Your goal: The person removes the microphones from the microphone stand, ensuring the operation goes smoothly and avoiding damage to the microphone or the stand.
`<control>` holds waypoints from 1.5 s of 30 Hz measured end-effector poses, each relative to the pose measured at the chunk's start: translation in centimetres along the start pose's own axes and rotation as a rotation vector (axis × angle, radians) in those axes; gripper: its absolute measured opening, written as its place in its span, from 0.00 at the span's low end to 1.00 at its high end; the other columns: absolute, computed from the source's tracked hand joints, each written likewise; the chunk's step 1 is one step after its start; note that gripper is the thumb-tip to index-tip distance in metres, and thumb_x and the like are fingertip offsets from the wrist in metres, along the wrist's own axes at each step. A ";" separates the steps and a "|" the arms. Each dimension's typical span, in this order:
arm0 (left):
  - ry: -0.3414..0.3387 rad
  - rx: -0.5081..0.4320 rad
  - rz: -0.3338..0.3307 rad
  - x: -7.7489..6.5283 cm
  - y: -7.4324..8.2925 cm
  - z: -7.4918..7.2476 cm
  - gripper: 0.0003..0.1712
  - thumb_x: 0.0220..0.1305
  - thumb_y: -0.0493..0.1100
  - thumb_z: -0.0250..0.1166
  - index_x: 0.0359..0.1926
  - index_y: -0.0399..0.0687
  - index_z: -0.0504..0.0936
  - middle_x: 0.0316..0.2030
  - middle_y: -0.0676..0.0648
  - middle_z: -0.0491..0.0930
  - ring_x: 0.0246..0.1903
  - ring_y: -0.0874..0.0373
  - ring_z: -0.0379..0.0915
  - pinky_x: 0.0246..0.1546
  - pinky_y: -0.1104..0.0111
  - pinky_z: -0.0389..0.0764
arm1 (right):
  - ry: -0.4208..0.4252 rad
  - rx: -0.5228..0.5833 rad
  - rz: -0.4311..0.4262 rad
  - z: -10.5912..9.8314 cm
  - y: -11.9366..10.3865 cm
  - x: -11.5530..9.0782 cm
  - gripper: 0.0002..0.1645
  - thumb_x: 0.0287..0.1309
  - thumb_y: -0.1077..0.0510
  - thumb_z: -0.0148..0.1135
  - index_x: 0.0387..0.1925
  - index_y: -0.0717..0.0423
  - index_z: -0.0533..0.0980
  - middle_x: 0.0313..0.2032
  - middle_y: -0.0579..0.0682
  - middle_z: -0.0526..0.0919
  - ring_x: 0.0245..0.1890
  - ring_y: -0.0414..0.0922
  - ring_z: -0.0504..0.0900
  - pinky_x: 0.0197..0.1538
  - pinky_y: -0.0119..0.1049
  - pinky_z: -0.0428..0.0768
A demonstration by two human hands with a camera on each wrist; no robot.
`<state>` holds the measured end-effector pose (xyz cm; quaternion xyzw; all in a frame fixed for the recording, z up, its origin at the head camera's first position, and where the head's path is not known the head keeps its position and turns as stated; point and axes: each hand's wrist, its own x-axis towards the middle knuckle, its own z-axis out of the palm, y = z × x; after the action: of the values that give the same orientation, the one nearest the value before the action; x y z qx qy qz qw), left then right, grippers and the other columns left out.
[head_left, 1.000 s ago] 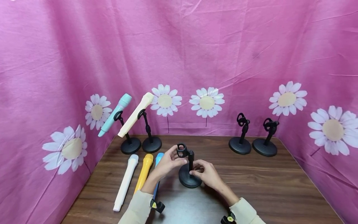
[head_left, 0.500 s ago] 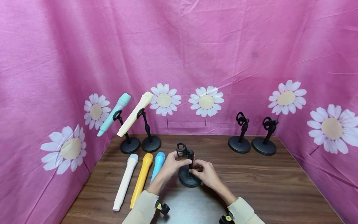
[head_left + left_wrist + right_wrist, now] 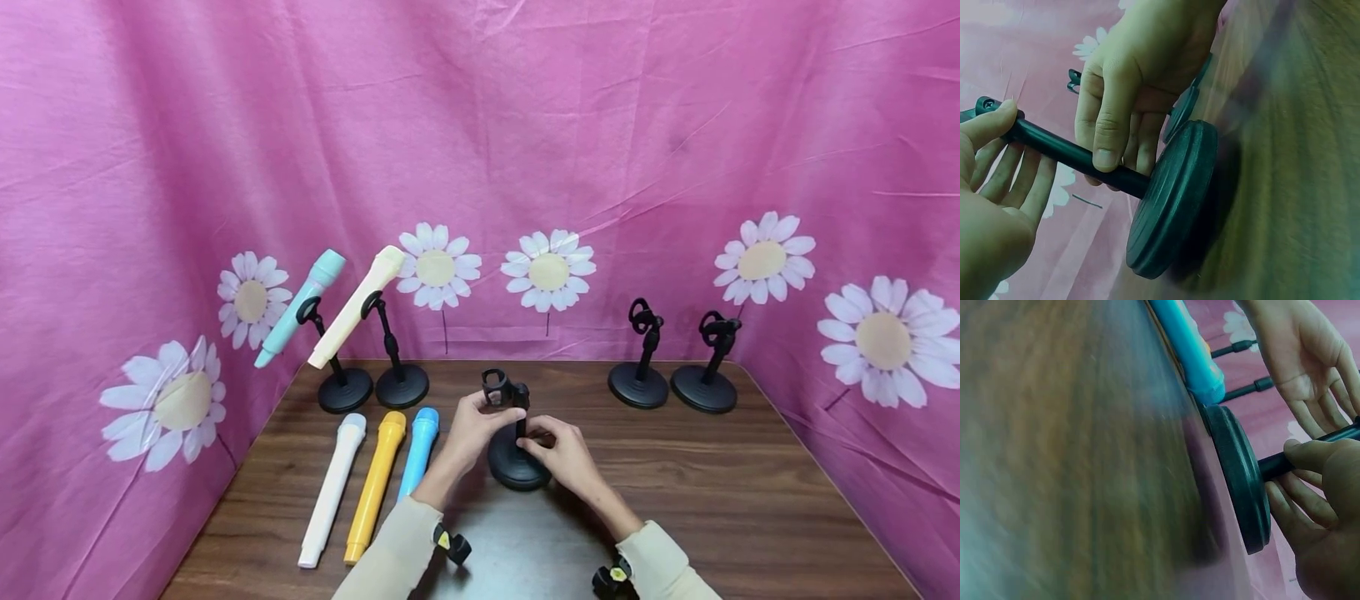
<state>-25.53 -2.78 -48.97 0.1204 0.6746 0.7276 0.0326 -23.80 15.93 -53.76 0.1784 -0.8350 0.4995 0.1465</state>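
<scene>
A black desktop microphone stand (image 3: 517, 467) with a round base and an open clip stands upright between both hands. My left hand (image 3: 474, 433) pinches it high up, thumb on the joint below the clip. Lower on the pole, my right hand (image 3: 564, 454) pinches just above the base. In the left wrist view the thumb of the right hand (image 3: 1129, 69) lies along the pole, and the left hand (image 3: 997, 200) holds the joint end. The right wrist view has the round base (image 3: 1238, 478) tilted by the camera angle; whether it touches the table cannot be told.
White (image 3: 332, 492), yellow (image 3: 375, 487) and blue (image 3: 420, 450) microphones lie left of my left forearm. Two stands behind them bear a teal microphone (image 3: 300, 310) and a cream microphone (image 3: 356, 308). Two bare stands (image 3: 639, 385) (image 3: 705, 389) are at the back right. Pink curtain surrounds the table.
The stand between my hands has shifted slightly right and away from me, both hands moving with it. My left thumb has come onto the upper joint. More of the blue microphone shows.
</scene>
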 end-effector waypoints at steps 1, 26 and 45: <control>-0.001 -0.008 0.003 0.3 0.1 0.2 0.20 0.64 0.39 0.78 0.54 0.34 0.87 0.46 0.40 0.92 0.47 0.58 0.89 0.57 0.61 0.87 | 0.008 -0.007 0.003 -0.2 0.1 0.1 0.13 0.55 0.66 0.80 0.41 0.53 0.87 0.36 0.48 0.91 0.37 0.35 0.88 0.43 0.32 0.89; -0.091 0.013 0.060 8.0 3.3 3.1 0.26 0.63 0.33 0.76 0.61 0.40 0.80 0.48 0.46 0.87 0.44 0.61 0.84 0.50 0.69 0.85 | 0.156 -0.167 0.005 -4.7 3.0 4.6 0.12 0.55 0.64 0.81 0.42 0.58 0.89 0.36 0.53 0.93 0.38 0.50 0.92 0.44 0.39 0.88; -0.024 0.141 0.197 11.7 5.3 3.7 0.23 0.65 0.34 0.75 0.61 0.40 0.84 0.52 0.35 0.88 0.56 0.39 0.84 0.54 0.63 0.86 | 0.197 -0.218 0.111 -7.5 5.3 8.3 0.12 0.60 0.61 0.79 0.44 0.59 0.89 0.39 0.57 0.93 0.43 0.54 0.92 0.48 0.42 0.88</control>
<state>-35.48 2.79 -41.94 0.1967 0.7086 0.6765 -0.0396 -33.10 23.62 -50.99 0.0651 -0.8745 0.4282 0.2185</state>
